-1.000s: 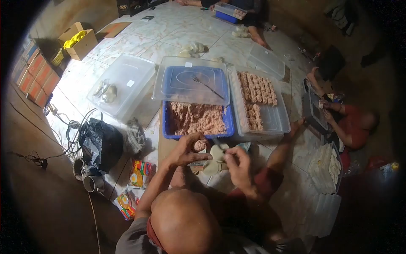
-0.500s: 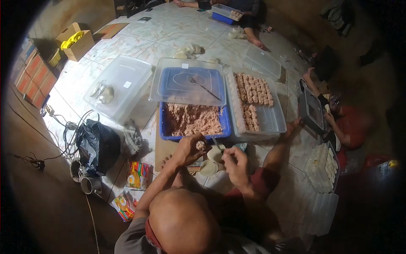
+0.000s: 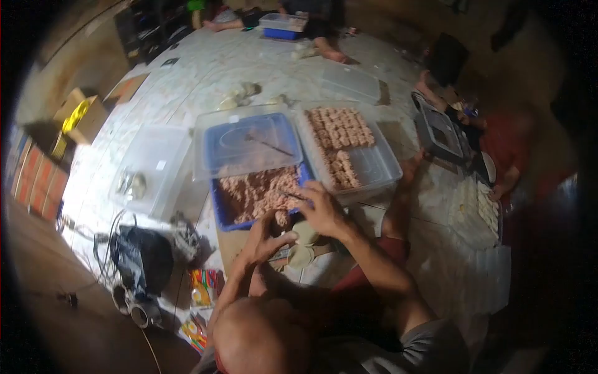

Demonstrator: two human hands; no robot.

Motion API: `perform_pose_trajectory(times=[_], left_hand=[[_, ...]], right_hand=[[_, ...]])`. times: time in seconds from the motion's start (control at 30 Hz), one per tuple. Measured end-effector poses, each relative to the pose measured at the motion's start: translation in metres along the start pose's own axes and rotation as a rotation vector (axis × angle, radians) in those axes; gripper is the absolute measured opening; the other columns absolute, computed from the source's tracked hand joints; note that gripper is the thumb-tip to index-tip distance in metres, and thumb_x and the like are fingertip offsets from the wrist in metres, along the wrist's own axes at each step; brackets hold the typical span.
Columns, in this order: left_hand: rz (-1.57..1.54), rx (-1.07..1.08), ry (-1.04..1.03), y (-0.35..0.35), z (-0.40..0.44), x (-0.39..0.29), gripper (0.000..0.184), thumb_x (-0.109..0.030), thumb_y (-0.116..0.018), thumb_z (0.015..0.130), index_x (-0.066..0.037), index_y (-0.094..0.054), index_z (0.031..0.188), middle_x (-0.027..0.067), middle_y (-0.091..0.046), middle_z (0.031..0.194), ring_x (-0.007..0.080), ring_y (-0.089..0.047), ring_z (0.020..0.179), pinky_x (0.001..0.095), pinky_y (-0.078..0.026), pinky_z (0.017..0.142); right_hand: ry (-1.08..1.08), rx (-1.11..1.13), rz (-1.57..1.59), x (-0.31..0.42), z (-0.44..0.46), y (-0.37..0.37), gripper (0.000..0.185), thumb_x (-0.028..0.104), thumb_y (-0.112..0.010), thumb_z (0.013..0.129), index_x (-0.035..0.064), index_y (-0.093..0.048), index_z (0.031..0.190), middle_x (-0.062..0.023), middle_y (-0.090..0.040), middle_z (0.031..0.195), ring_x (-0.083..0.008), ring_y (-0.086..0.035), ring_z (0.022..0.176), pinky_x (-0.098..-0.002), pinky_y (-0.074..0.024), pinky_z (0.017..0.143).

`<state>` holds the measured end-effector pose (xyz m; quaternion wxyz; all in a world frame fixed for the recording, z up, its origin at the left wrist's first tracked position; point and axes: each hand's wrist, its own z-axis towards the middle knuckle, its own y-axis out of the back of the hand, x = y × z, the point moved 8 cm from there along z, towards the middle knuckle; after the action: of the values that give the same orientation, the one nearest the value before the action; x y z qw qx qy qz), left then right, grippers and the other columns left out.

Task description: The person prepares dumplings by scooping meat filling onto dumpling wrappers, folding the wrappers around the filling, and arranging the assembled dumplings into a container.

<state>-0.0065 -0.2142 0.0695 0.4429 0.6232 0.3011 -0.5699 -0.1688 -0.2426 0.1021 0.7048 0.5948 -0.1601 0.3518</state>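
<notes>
Both hands [image 3: 293, 224] low, fingers curled.

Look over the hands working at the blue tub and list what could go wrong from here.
The small clump of mince at the left hand may drop onto the pale rounds just below.
The right hand holds a thin utensil over the blue tub; mince could spill over the near rim.
The clear lid overlaps the tub's far side with a fork on top; a bump might send the fork sliding.
</notes>
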Motion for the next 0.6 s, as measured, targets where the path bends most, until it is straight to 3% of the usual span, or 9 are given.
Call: perform_pose_trajectory(times=[0.07, 0.17, 0.23, 0.3, 0.33, 0.37, 0.5, 0.57, 0.6], left_hand=[[-0.395, 0.018, 0.102, -0.011, -0.008, 0.024, 0.087, -0.034, -0.081, 0.084, 0.006, -0.038, 0.147, 0.0152, -0.061, 0.122, 0.0235, -0.061, 0.108, 0.0367, -0.049, 0.095], [-0.446, 0.084, -0.079, -0.02, -0.01, -0.014, 0.088, -0.035, -0.079, 0.086, 0.006, -0.034, 0.149, 0.0182, -0.057, 0.132, 0.0263, -0.059, 0.117, 0.0395, -0.048, 0.101], [-0.476, 0.048, -0.152, -0.022, -0.01, -0.017, 0.078, -0.031, -0.077, 0.089, 0.004, -0.037, 0.147, 0.0166, -0.056, 0.131, 0.0233, -0.061, 0.113, 0.0379, -0.049, 0.098], [-0.257, -0.055, -0.035, -0.014, -0.009, -0.01, 0.064, -0.024, -0.076, 0.091, 0.001, -0.045, 0.14, 0.0132, -0.062, 0.121, 0.0198, -0.063, 0.105, 0.0346, -0.051, 0.094], [-0.153, -0.131, -0.019, -0.009, -0.01, 0.014, 0.043, -0.018, -0.076, 0.09, -0.001, -0.057, 0.124, 0.0086, -0.067, 0.099, 0.0155, -0.065, 0.092, 0.0305, -0.053, 0.083], [-0.152, -0.12, -0.019, -0.01, -0.012, 0.034, 0.043, -0.018, -0.076, 0.09, -0.001, -0.057, 0.124, 0.0086, -0.067, 0.099, 0.0155, -0.065, 0.092, 0.0305, -0.053, 0.083], [0.347, 0.204, 0.088, -0.048, -0.022, 0.076, 0.029, -0.027, -0.075, 0.09, -0.002, -0.068, 0.102, 0.012, -0.065, 0.075, 0.021, -0.066, 0.073, 0.0344, -0.052, 0.067], [0.499, 0.234, -0.098, -0.066, -0.026, 0.093, 0.032, -0.028, -0.075, 0.087, -0.003, -0.069, 0.105, 0.0168, -0.068, 0.081, 0.0354, -0.068, 0.077, 0.0423, -0.053, 0.069], [0.704, 0.181, -0.262, -0.069, -0.028, 0.096, 0.031, -0.028, -0.076, 0.085, -0.002, -0.07, 0.102, 0.017, -0.069, 0.087, 0.0352, -0.068, 0.077, 0.0424, -0.054, 0.069]], right_hand=[[-0.024, 0.109, 0.131, 0.014, -0.012, -0.013, 0.048, 0.023, -0.069, 0.09, 0.0006, -0.058, 0.131, -0.026, -0.063, 0.118, -0.04, -0.061, 0.114, -0.0435, -0.049, 0.097], [0.046, 0.078, 0.086, 0.016, -0.032, -0.01, 0.048, 0.023, -0.071, 0.087, -0.0006, -0.057, 0.126, -0.0251, -0.066, 0.106, -0.039, -0.066, 0.101, -0.044, -0.0516, 0.088], [-0.066, -0.005, 0.209, -0.001, -0.031, 0.014, 0.033, 0.017, -0.073, 0.082, -0.0003, -0.064, 0.109, -0.0223, -0.066, 0.097, -0.0355, -0.068, 0.089, -0.0421, -0.0532, 0.077], [-0.203, 0.077, 0.236, -0.021, -0.024, 0.055, 0.033, 0.016, -0.072, 0.086, 0.0024, -0.064, 0.115, -0.0126, -0.069, 0.096, -0.0196, -0.067, 0.089, -0.035, -0.0532, 0.078], [-0.181, 0.019, 0.197, -0.04, -0.016, 0.078, 0.032, 0.015, -0.072, 0.086, 0.0028, -0.063, 0.114, -0.0109, -0.069, 0.096, -0.017, -0.066, 0.088, -0.0341, -0.053, 0.077], [-0.159, -0.038, 0.156, -0.063, -0.006, 0.1, 0.031, 0.014, -0.072, 0.086, 0.0032, -0.063, 0.114, -0.0093, -0.068, 0.096, -0.0145, -0.065, 0.087, -0.0331, -0.0529, 0.076], [-0.272, -0.095, -0.145, -0.166, 0.024, 0.142, 0.029, 0.019, -0.071, 0.084, 0.0021, -0.066, 0.107, -0.0118, -0.071, 0.094, -0.0185, -0.066, 0.085, -0.034, -0.0524, 0.076], [-0.258, -0.13, -0.3, -0.193, 0.033, 0.149, 0.028, 0.022, -0.071, 0.083, 0.0017, -0.068, 0.102, -0.0127, -0.072, 0.091, -0.0202, -0.066, 0.083, -0.0346, -0.0521, 0.076], [-0.36, 0.137, -0.29, -0.21, 0.035, 0.132, 0.028, 0.024, -0.071, 0.082, 0.0015, -0.069, 0.098, -0.0147, -0.072, 0.089, -0.0223, -0.067, 0.084, -0.0357, -0.0518, 0.077]])
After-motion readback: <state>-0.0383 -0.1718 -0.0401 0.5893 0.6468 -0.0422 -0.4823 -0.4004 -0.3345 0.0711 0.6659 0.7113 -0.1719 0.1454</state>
